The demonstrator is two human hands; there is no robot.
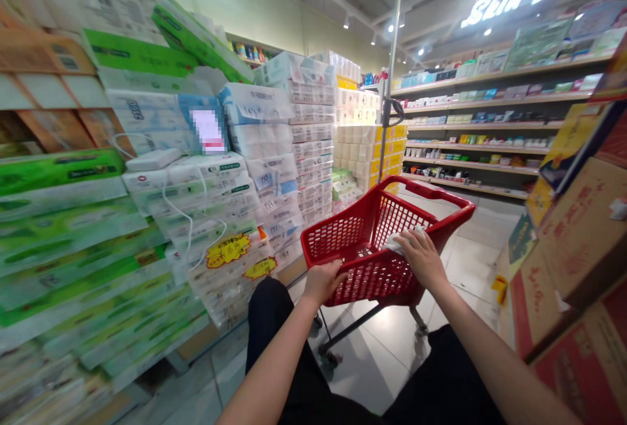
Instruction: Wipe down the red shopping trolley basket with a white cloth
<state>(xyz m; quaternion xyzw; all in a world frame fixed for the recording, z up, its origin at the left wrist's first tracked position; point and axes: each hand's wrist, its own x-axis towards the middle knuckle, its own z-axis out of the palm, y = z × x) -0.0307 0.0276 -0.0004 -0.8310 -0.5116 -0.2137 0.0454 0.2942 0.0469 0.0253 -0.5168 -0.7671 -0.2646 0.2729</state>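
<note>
A red plastic shopping cart with perforated walls stands in front of me, its handle at the far right. My left hand is closed around the near rim, fingers curling over the edge into the basket. Under my right hand is a crumpled white cloth, possibly a tissue, pressed against the rim nearer the handle. Part of the cloth sticks out past the fingers; the palm hides the rest. Inside the basket, the visible part of the bottom shows only red plastic.
Stacked tissue packs rise on the left, with a phone-like lit screen, white cables and yellow price tags. Cardboard boxes line the right. Behind the cart are a metal pole and stocked shelves.
</note>
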